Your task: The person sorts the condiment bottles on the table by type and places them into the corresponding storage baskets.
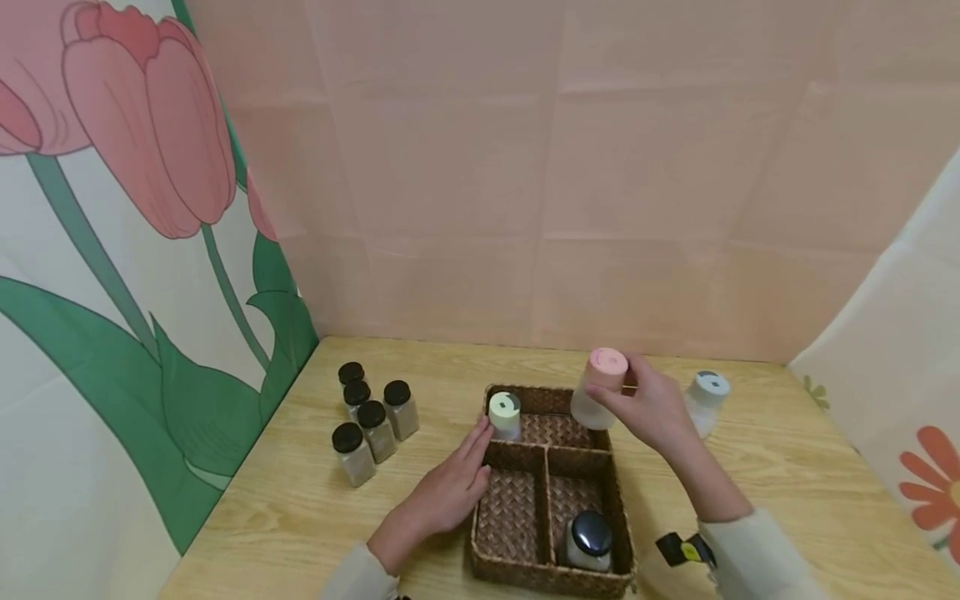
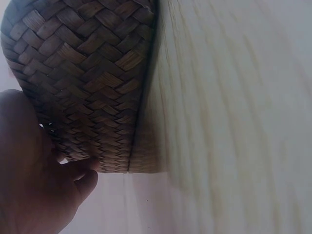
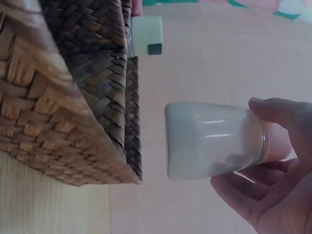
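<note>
My right hand point(image 1: 651, 404) grips a frosted glass jar with a pink lid point(image 1: 607, 364), thumb and fingers around the lid end. The jar is held over the back right part of a brown woven basket point(image 1: 551, 575); in the right wrist view a gap shows between the jar's base point(image 3: 183, 141) and the basket wall point(image 3: 63, 141). My left hand point(image 1: 448, 492) rests against the basket's left side, fingers stretched along the rim. In the back compartment, at its left end, stands a jar with a pale green lid point(image 1: 505, 407). A jar with a shiny dark lid point(image 1: 591, 533) is in the front right compartment.
Several small glass jars with black lids point(image 1: 372, 417) stand on the wooden table point(image 1: 277, 517) left of the basket. A white-lidded jar point(image 1: 708, 396) is behind the right wrist. A black strap with a yellow mark point(image 1: 686, 550) shows by the right sleeve.
</note>
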{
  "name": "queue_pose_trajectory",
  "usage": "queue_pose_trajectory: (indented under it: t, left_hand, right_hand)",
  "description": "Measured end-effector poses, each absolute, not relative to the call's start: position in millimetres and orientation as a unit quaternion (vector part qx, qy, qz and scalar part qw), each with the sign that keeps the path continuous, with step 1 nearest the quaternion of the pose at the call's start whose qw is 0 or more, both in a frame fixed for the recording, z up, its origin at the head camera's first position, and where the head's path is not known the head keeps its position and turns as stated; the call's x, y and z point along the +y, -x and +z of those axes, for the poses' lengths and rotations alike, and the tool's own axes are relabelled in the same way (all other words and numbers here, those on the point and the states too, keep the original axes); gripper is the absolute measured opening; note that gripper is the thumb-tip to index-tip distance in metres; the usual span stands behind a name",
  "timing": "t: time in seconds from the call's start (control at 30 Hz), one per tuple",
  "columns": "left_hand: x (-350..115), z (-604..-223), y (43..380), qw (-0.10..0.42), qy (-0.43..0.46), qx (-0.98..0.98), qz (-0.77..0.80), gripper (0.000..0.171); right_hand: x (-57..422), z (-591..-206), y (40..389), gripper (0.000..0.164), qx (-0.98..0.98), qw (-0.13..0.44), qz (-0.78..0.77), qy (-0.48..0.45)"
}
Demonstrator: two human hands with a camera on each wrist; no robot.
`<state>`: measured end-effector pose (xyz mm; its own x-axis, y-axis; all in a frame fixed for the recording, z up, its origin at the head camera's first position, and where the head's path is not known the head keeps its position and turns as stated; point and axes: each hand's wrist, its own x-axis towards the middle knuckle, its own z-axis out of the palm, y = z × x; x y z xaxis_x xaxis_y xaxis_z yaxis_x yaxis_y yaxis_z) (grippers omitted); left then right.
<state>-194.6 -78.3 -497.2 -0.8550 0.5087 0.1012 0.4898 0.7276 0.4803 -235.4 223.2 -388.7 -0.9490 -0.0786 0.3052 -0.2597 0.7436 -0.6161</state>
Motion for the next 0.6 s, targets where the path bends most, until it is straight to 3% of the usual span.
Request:
queue_pose_trajectory:
  t: [0.6]
  left_hand:
    - [-78.9, -498.0, 194.9, 0.017, -0.269, 0.929, 0.252, 0.057]
  right_hand:
    - [193.1, -397.9, 254.3, 0.067, -0.936, 0.094, 0.318, -0.115]
